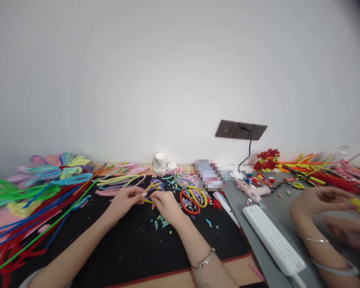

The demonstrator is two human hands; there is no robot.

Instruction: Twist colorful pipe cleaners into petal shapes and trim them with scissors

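My left hand [131, 197] pinches one end of a yellow pipe cleaner [148, 201] over the black mat. Beside it, my right hand [165, 203] has its fingers closed on the same pipe cleaner, close to the left fingertips. Just beyond them lies a bundle of purple, blue and yellow pipe cleaners [156, 185]; whether it is joined to the held piece I cannot tell. Red and yellow pipe cleaner loops [194, 202] rest to the right of my right hand. Small teal clippings [160, 221] are scattered below my hands.
Heaps of coloured pipe cleaners [57, 192] cover the left side. A white cup [160, 163] stands by the wall, near a blurred-out phone [210, 175]. On the grey table are a pink glue gun [252, 190], a power strip [273, 238] and a co-worker's hands [318, 202].
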